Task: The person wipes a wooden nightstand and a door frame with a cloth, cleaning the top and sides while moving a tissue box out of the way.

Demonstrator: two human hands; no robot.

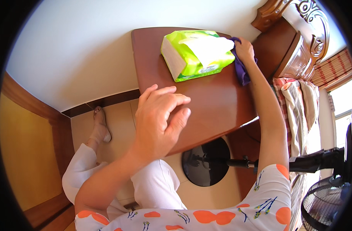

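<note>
My right hand (244,51) grips a purple cloth (241,69) at the far right edge of a brown wooden tabletop (204,112). Beside the cloth, on its left, lies a green plastic pack of tissues (199,55), with a white tissue sticking out of its top. My left hand (161,121) is raised over the near left part of the tabletop, fingers apart and slightly bent, holding nothing. Part of the cloth is hidden by my right hand and forearm.
A white wall (92,43) runs along the far and left sides. On the right are a carved wooden headboard (297,55) and a bed with folded fabric (297,106). A black round stand base (206,161) rests on the floor; a fan (320,202) is at lower right.
</note>
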